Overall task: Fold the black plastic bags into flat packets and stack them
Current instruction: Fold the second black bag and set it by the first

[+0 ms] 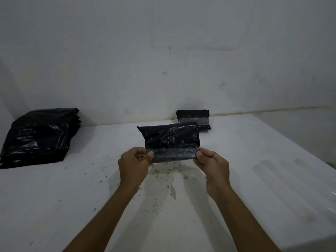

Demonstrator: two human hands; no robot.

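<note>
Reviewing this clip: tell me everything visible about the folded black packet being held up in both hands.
The held packet is glossy, crinkled black plastic folded into a rough rectangle, with a greyish, duller strip along its lower edge. It is lifted off the white table, long side level, face toward the camera. The left hand pinches its lower left corner and the right hand its lower right corner. Nothing else touches it.

Two bare forearms come in from bottom edge, no sleeves in view. Left hand (134, 163) & right hand (211, 163): no gloves, rings, watch or bands seen. Short nails, thumbs visible on both.
</note>
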